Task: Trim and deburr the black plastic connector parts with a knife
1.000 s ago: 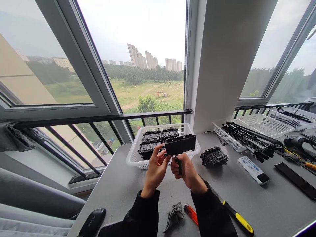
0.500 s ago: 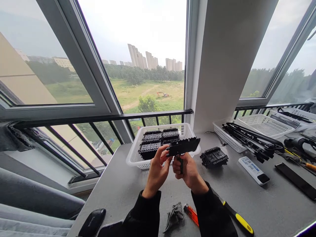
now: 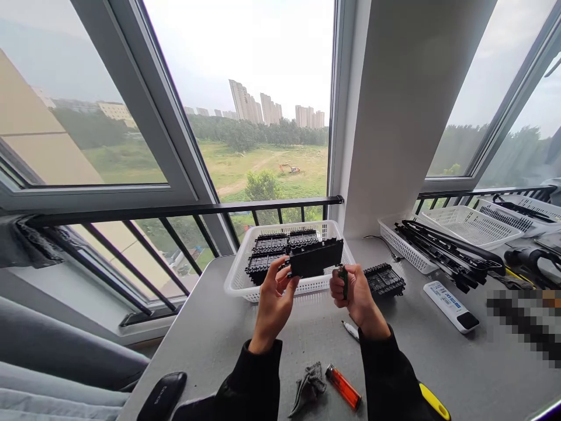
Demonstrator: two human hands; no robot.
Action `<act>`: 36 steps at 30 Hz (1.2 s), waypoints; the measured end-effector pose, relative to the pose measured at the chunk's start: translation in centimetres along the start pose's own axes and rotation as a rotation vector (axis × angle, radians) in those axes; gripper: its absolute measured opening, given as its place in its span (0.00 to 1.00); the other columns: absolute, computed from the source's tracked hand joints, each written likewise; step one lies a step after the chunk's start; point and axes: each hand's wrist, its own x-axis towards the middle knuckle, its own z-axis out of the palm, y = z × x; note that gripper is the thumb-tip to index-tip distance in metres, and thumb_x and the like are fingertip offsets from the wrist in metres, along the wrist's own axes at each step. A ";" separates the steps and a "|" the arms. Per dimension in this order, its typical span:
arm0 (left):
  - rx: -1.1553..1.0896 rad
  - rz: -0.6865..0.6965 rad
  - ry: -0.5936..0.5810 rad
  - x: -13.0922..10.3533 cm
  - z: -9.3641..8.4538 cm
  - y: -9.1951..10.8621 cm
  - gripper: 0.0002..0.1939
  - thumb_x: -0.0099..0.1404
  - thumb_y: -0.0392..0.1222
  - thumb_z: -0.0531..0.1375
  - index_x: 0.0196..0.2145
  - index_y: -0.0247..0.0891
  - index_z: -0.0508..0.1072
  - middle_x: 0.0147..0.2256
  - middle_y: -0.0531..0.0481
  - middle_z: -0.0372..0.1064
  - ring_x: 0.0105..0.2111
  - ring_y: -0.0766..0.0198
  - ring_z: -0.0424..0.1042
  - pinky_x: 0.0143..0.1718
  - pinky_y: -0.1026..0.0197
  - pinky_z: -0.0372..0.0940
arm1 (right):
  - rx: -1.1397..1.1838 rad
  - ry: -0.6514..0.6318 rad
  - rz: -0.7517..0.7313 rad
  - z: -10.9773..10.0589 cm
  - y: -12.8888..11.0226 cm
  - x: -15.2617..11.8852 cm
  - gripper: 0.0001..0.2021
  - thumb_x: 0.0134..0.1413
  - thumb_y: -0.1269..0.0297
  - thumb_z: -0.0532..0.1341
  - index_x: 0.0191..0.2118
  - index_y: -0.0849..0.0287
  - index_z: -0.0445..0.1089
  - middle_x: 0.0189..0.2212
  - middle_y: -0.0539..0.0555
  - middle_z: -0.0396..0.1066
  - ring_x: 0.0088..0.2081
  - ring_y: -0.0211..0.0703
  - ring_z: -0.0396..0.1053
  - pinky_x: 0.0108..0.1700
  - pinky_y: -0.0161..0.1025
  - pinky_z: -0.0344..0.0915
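My left hand (image 3: pixel 277 298) pinches the left end of a flat black plastic part (image 3: pixel 315 258), raised in front of a white basket (image 3: pixel 239 280). Several black toothed parts (image 3: pixel 267 244) lie in that basket. My right hand (image 3: pixel 353 292) is closed round a small dark green tool (image 3: pixel 345 283), upright in the fist beneath the part's right end. Whether the tool touches the part cannot be made out. Just beyond my right hand, another stack of black toothed parts (image 3: pixel 385 280) rests on the grey table (image 3: pixel 210 333).
Near the front lie a grey cloth (image 3: pixel 309 386), an orange-red lighter (image 3: pixel 344 387), a marker (image 3: pixel 350 329), a yellow handle (image 3: pixel 433 400) and a black case (image 3: pixel 162 396). To the right are a white box (image 3: pixel 451 307) and a basket of long black parts (image 3: pixel 407 251).
My right hand has moved right with the small tool, away from the middle of the black part. The part has shifted slightly left. The marker and the whole lighter now show.
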 end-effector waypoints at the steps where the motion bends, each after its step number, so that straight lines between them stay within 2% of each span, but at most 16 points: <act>1: -0.002 -0.003 0.001 0.0 0.0 0.0 0.24 0.60 0.48 0.63 0.51 0.42 0.61 0.44 0.43 0.73 0.44 0.56 0.76 0.50 0.51 0.67 | -0.005 0.004 0.001 -0.2 0.0 0.1 0.17 0.41 0.49 0.55 0.21 0.56 0.51 0.18 0.43 0.44 0.20 0.31 0.39 0.20 0.31 0.32; 10: 0.040 0.024 -0.031 -0.1 0.0 0.2 0.21 0.61 0.46 0.62 0.50 0.42 0.63 0.42 0.44 0.73 0.43 0.57 0.76 0.49 0.53 0.67 | -0.008 0.092 -0.016 0.3 0.5 0.5 0.13 0.38 0.53 0.54 0.21 0.55 0.50 0.17 0.43 0.44 0.21 0.32 0.37 0.21 0.33 0.31; 20: 0.160 0.068 -0.054 -0.3 -0.1 0.7 0.18 0.63 0.44 0.60 0.50 0.43 0.65 0.43 0.45 0.74 0.45 0.57 0.75 0.50 0.54 0.67 | 0.021 0.069 0.005 0.3 0.7 0.6 0.13 0.42 0.53 0.53 0.23 0.55 0.50 0.18 0.43 0.44 0.20 0.32 0.38 0.21 0.31 0.33; 28: 0.136 0.053 -0.033 -0.2 -0.2 0.5 0.20 0.62 0.46 0.61 0.50 0.42 0.65 0.42 0.44 0.74 0.44 0.56 0.76 0.49 0.53 0.68 | -0.039 0.042 -0.042 0.7 -0.2 -0.4 0.21 0.46 0.43 0.57 0.25 0.55 0.51 0.20 0.43 0.45 0.21 0.32 0.40 0.21 0.31 0.35; 30: 0.101 0.032 -0.028 -0.1 -0.3 0.5 0.21 0.61 0.47 0.62 0.50 0.42 0.64 0.43 0.44 0.74 0.44 0.56 0.76 0.48 0.53 0.68 | -0.135 0.127 -0.159 0.6 -0.3 -0.6 0.23 0.44 0.44 0.62 0.25 0.55 0.51 0.20 0.43 0.46 0.22 0.32 0.41 0.22 0.32 0.37; 34: 0.007 -0.018 -0.058 -0.2 -0.3 0.8 0.25 0.58 0.48 0.65 0.50 0.40 0.62 0.41 0.44 0.74 0.41 0.55 0.77 0.45 0.53 0.70 | -0.448 0.491 -0.545 0.2 0.0 -0.4 0.25 0.40 0.50 0.70 0.23 0.55 0.51 0.20 0.42 0.47 0.23 0.32 0.45 0.25 0.34 0.45; 36: -0.034 -0.039 -0.091 -0.2 -0.3 1.1 0.26 0.57 0.48 0.66 0.50 0.40 0.62 0.39 0.45 0.75 0.40 0.55 0.77 0.45 0.51 0.71 | -0.559 0.564 -0.627 0.0 0.2 0.0 0.25 0.40 0.50 0.70 0.23 0.55 0.52 0.20 0.43 0.49 0.23 0.33 0.47 0.27 0.35 0.48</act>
